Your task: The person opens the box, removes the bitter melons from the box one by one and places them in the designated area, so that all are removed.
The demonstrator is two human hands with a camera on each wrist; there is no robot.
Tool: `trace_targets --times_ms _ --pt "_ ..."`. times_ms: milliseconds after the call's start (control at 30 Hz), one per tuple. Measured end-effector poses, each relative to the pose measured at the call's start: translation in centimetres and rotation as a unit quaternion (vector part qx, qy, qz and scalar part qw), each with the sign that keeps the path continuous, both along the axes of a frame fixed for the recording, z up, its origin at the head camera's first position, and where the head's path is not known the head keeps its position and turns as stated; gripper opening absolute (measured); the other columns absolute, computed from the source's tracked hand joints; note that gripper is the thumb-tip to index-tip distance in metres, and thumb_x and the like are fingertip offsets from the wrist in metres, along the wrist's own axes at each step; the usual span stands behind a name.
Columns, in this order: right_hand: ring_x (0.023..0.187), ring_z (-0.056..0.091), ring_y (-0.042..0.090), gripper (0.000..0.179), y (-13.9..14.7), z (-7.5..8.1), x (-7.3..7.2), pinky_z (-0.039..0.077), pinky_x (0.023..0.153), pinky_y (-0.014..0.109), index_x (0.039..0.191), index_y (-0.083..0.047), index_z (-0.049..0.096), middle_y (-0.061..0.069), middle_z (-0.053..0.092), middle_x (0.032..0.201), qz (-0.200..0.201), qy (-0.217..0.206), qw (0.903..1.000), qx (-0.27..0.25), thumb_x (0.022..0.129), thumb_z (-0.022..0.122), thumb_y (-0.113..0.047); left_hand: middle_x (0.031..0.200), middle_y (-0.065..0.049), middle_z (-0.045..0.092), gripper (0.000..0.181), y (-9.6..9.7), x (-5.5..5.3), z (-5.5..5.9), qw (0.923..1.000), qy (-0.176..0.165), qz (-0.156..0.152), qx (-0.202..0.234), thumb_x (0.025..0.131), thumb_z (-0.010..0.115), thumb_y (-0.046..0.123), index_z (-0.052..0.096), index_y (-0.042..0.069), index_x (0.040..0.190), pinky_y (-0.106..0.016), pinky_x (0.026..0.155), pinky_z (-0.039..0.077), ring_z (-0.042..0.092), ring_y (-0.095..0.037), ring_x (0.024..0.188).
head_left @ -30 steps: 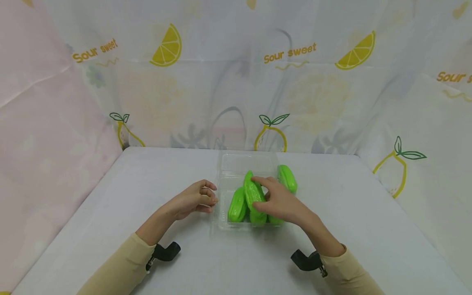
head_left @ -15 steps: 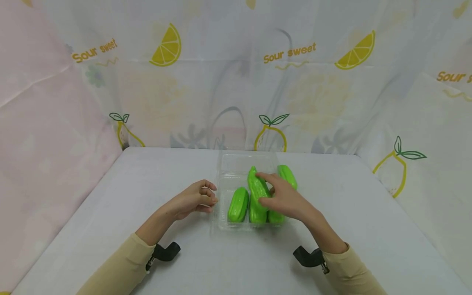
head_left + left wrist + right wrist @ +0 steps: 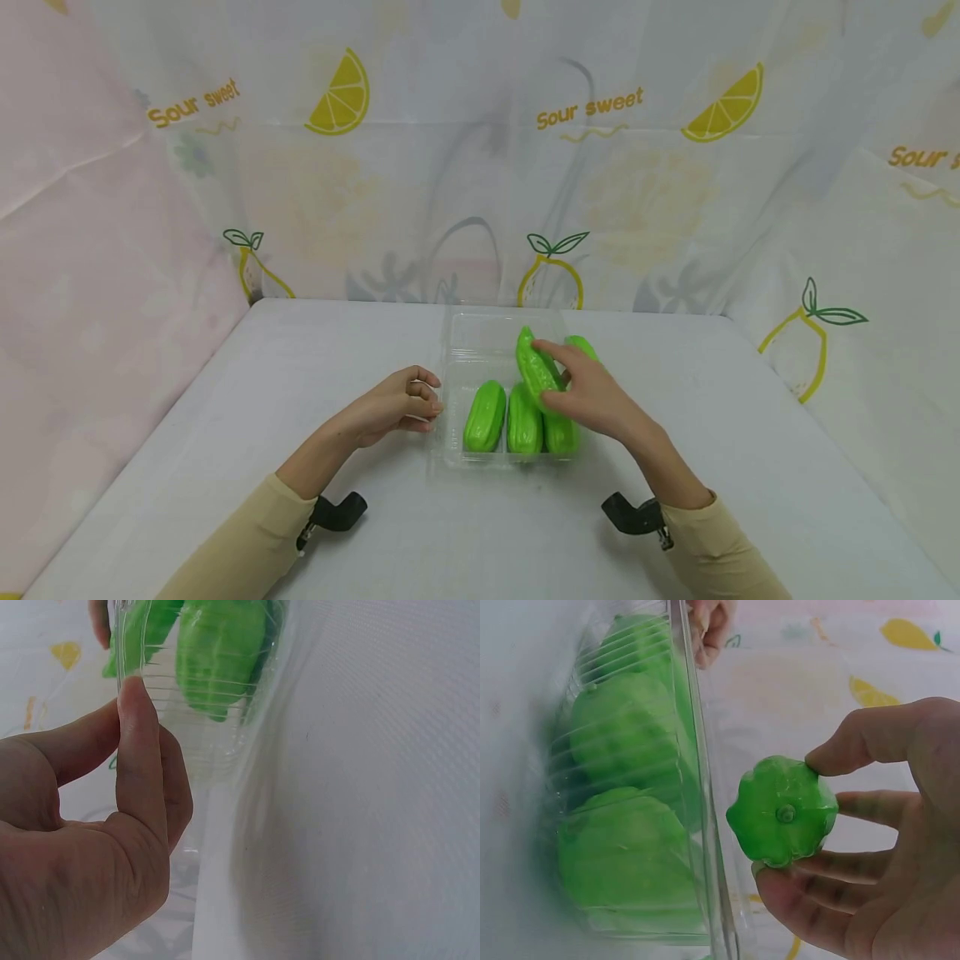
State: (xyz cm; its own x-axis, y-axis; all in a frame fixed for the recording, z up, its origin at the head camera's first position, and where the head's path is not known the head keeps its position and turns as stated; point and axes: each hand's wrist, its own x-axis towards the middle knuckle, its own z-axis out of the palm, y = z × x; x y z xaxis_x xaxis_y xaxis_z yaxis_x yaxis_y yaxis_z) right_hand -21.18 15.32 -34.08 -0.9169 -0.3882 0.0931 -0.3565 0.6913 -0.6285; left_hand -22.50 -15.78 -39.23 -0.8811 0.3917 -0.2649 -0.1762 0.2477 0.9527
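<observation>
My right hand (image 3: 592, 392) holds a glossy green bitter melon (image 3: 536, 371), thumb on one side and fingers on the other. In the head view it is tilted over the right part of a clear plastic clamshell box (image 3: 452, 437). The right wrist view shows its stem end, above the box rim. Thumb and fingertips of my left hand (image 3: 105, 817) pinch the box's left edge. Inside the box lie three more bitter melons side by side: a left one (image 3: 483, 417), a middle one (image 3: 524, 427) and a right one (image 3: 561, 435).
Another bitter melon (image 3: 582, 345) lies on the white table (image 3: 480, 533) right of the box, partly hidden behind my right hand. The box's lid (image 3: 504, 331) is folded back towards the rear. A printed cloth backdrop (image 3: 465, 183) stands behind the table.
My right hand has moved right and a little away with the bitter melon, uncovering the middle and right melons in the box. My left hand and the box have stayed put.
</observation>
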Motion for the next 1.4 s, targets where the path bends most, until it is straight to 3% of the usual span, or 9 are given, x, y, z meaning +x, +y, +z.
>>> trace_targets --times_ms 267,533,833,1400 --pt "0.101 0.056 0.027 0.072 0.8 0.2 -0.5 0.051 0.074 0.033 0.152 -0.020 0.039 0.010 0.052 0.142 -0.015 0.008 0.9998 0.001 0.084 0.062 -0.018 0.097 -0.008 0.055 0.046 -0.1 0.0 0.0 1.0000 0.001 -0.003 0.003 0.094 0.065 0.008 0.039 -0.002 0.130 -0.025 0.072 0.058 0.061 -0.016 0.080" --pt "0.098 0.055 0.029 0.071 2.0 0.2 -1.2 0.048 0.071 0.033 0.151 -0.018 0.042 0.015 0.056 0.132 -0.037 0.019 0.9991 -0.004 0.082 0.060 -0.017 0.098 -0.008 0.055 0.047 -0.3 0.0 -0.1 0.9999 0.002 -0.009 0.005 0.094 0.064 0.009 0.038 -0.003 0.131 -0.025 0.074 0.058 0.062 -0.016 0.080" --pt "0.107 0.058 0.035 0.070 3.6 -0.6 -2.4 0.049 0.068 0.032 0.152 -0.021 0.039 0.017 0.049 0.145 -0.079 -0.003 0.9968 -0.011 0.084 0.057 -0.017 0.099 -0.008 0.055 0.048 -0.2 0.0 -0.3 0.9999 0.004 -0.010 0.005 0.095 0.064 0.009 0.037 -0.003 0.132 -0.025 0.073 0.058 0.061 -0.016 0.079" --pt "0.109 0.061 0.033 0.068 5.2 -0.9 -3.3 0.048 0.069 0.031 0.153 -0.019 0.038 0.022 0.050 0.145 -0.124 -0.010 0.9920 -0.023 0.088 0.055 -0.021 0.098 -0.008 0.054 0.047 -0.2 0.0 -0.2 0.9999 0.003 -0.009 0.008 0.095 0.064 0.009 0.037 -0.003 0.132 -0.024 0.072 0.058 0.062 -0.016 0.078"
